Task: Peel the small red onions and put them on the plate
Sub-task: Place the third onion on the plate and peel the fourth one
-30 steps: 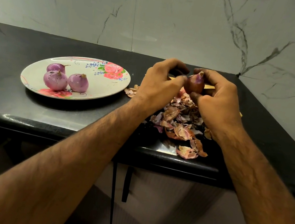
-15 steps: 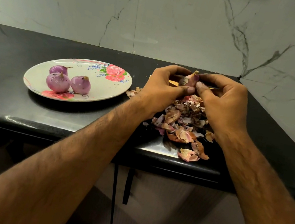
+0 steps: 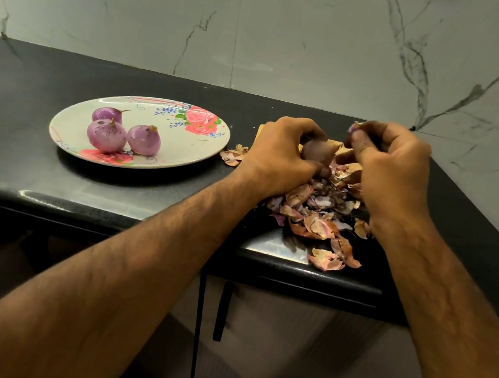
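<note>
My left hand (image 3: 281,152) grips a small red onion (image 3: 318,151) with brown skin still on it, just above the heap of peels (image 3: 321,211). My right hand (image 3: 388,166) is raised a little to its right and pinches a strip of torn skin (image 3: 354,128) between thumb and fingertips. On the left stands an oval white plate (image 3: 189,141) with rose prints. Three peeled purple onions (image 3: 106,135) lie together on its left half.
The black counter (image 3: 21,115) ends in a rounded front edge (image 3: 103,216) close to the peels, some of which lie at that edge. A wooden board (image 3: 263,131) shows partly behind my left hand. Marble wall (image 3: 270,26) runs behind and to the right.
My right hand has pulled away to the right and up with a piece of skin. The onion stays in my left hand, now lower.
</note>
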